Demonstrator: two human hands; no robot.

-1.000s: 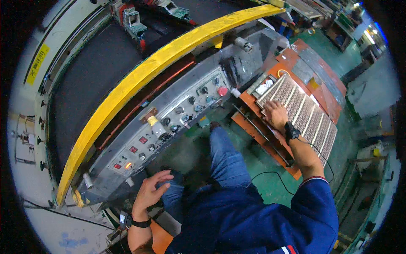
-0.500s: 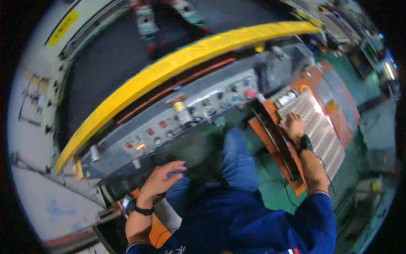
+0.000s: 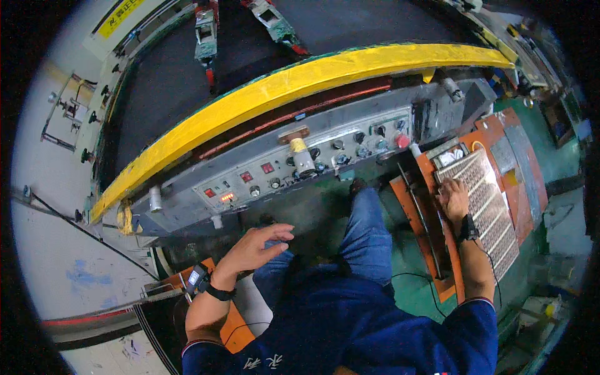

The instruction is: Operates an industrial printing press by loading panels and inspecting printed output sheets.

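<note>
My right hand (image 3: 455, 200) is at the left edge of a brown-and-white patterned sheet (image 3: 487, 194), its fingers bent and closed on that edge; the fingertips are partly hidden. The sheet lies tilted on an orange-brown stand (image 3: 524, 175), and shows pale stripes across its pattern. Over my lap hovers my left hand (image 3: 262, 247), empty, with thumb and fingers apart. Straight ahead of it is a grey control panel (image 3: 340, 145) with knobs, red switches and a red button.
A yellow bar (image 3: 294, 78) curves along the machine's front, with a dark flat bed (image 3: 159, 87) and two metal clamps (image 3: 206, 34) behind it. A small white-and-grey object (image 3: 450, 156) sits at the sheet's far end. A black cable (image 3: 425, 284) hangs at my right.
The view has shifted, so the machine and stand appear further right and slightly lower. My right hand stays at the sheet's edge; the left remains over my lap, empty.
</note>
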